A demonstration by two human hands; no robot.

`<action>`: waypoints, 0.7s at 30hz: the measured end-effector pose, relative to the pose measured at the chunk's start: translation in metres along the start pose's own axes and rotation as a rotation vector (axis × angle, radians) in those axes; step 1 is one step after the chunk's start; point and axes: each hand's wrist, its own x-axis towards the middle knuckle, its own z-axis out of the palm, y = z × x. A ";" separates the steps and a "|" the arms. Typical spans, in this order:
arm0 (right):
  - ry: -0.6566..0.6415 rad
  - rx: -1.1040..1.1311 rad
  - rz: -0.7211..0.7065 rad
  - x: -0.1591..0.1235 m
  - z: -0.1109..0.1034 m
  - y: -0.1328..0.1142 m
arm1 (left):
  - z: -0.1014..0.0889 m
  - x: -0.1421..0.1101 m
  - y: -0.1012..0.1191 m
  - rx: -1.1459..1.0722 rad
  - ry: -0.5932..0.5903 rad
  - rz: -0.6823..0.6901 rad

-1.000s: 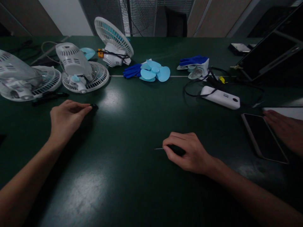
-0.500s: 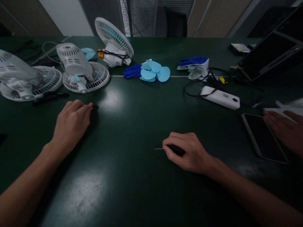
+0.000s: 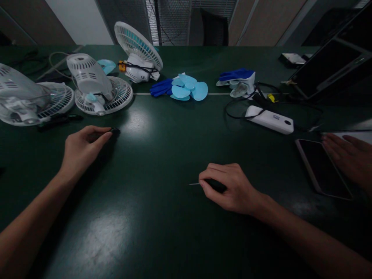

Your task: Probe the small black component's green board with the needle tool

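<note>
Dark-handled tool (image 3: pixel 217 185) sits in the right grip (image 3: pixel 235 190), its thin metal shaft (image 3: pixel 194 184) poking out past the fingertips toward the left grip's side. The right grip is clamped on the handle, thumb and forefinger together around it, low at the green counter (image 3: pixel 151 155). Farther out and to the left, the left grip (image 3: pixel 83 147) is pinched, thumb toward forefinger, on a small dark piece (image 3: pixel 115 132); what that piece is cannot be told.

Just beyond the left grip, to its left, lies a long dark item (image 3: pixel 59 121), with a white fan (image 3: pixel 23 89) behind it, cut off by the edge of the view. Straight beyond the left grip a second fan (image 3: pixel 90 79) lies grille down, and past that a third fan (image 3: pixel 138 48) has its grille tilted up. Beyond and between the two grips, a light-blue fan blade (image 3: pixel 189 87) lies against a blue glove (image 3: pixel 161 88). Beyond the right grip are blue-and-white gloves (image 3: pixel 238 75) and, nearer to it, a white oblong device (image 3: pixel 271 120) with a black cable (image 3: pixel 261 100) across one end. To the right of the right grip lies a phone (image 3: pixel 325 168), and just beside it, on the side away from the grip, another person's hand (image 3: pixel 347 157) rests by a white sheet (image 3: pixel 363 135).
</note>
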 end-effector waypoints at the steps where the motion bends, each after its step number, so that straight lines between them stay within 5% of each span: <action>1: -0.001 0.002 0.002 0.000 0.000 0.000 | 0.000 0.001 0.000 -0.013 -0.018 -0.014; 7: -0.006 0.010 0.001 0.000 -0.001 -0.001 | 0.009 -0.012 0.025 -0.182 -0.262 0.125; 13: -0.003 -0.004 -0.002 -0.001 0.000 0.000 | 0.043 -0.069 0.074 -0.259 -0.616 0.462; 21: 0.006 -0.073 0.004 -0.001 0.001 -0.001 | 0.056 -0.091 0.089 -0.249 -0.603 0.672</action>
